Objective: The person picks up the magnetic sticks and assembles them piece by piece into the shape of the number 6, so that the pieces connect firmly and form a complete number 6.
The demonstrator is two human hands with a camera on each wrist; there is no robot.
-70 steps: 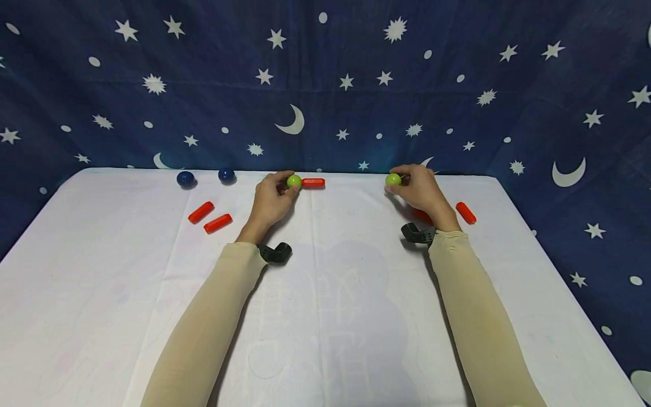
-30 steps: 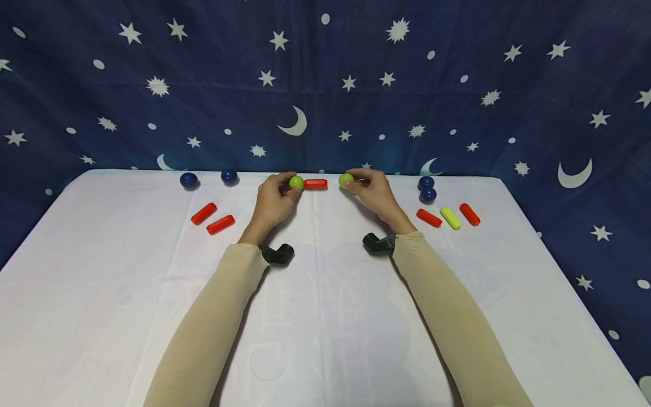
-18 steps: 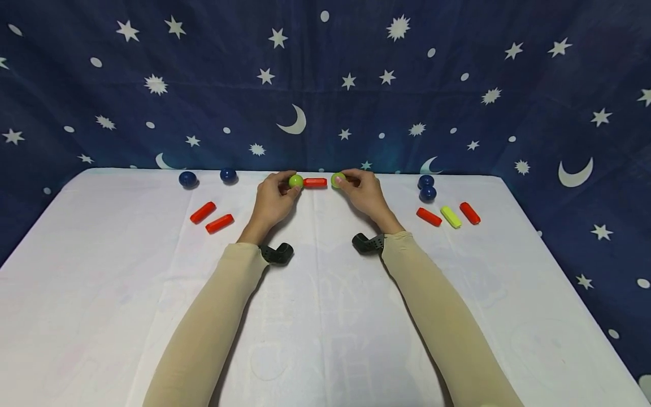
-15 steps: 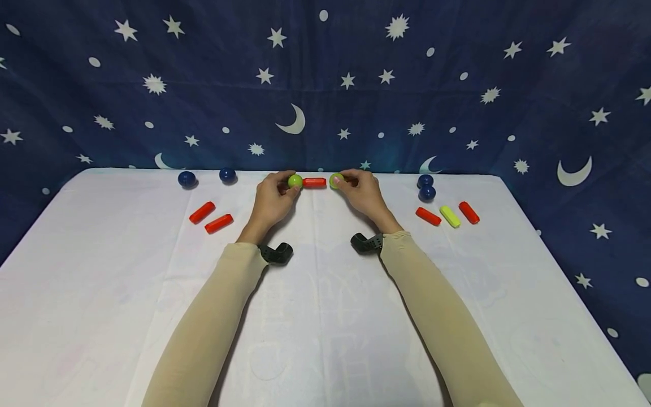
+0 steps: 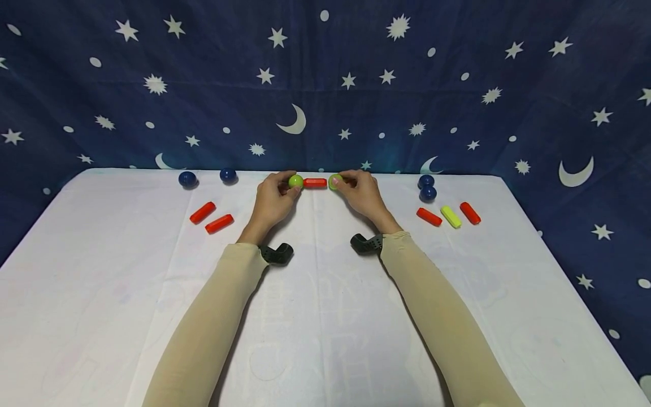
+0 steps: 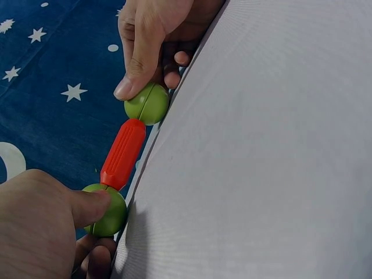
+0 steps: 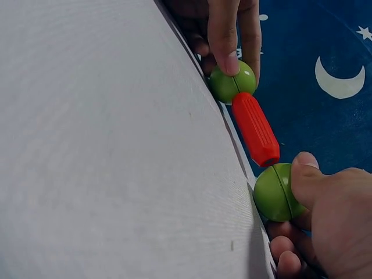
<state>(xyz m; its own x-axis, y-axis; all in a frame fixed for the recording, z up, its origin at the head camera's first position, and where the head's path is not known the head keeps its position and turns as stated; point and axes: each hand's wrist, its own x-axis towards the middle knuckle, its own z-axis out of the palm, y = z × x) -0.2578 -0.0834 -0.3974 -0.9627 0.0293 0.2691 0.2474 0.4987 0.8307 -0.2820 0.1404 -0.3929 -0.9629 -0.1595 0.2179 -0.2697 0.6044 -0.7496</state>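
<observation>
My left hand (image 5: pixel 273 199) pinches a green ball (image 5: pixel 295 181) between thumb and fingers at the far middle of the table. A red ribbed rod (image 5: pixel 315 183) extends rightward from that ball, its end against it. My right hand (image 5: pixel 364 195) pinches a second green ball (image 7: pixel 273 197) at the rod's other end. In the right wrist view this ball sits right at the rod's dark hollow tip, a thin line running round its middle. Fingers partly cover both balls. Ball, rod and ball form one straight row in the left wrist view.
On the left lie two dark blue balls (image 5: pixel 228 176) and two red rods (image 5: pixel 202 212). To the right are two blue balls (image 5: pixel 428 194) side by side, a yellow-green rod (image 5: pixel 450 217) and two more red rods (image 5: pixel 470 213). A starry blue cloth (image 5: pixel 325 102) hangs behind the white table (image 5: pixel 325 316).
My right hand has carried its green ball leftward from the right side, up to the free end of the red rod. My left hand has stayed in place holding the other ball.
</observation>
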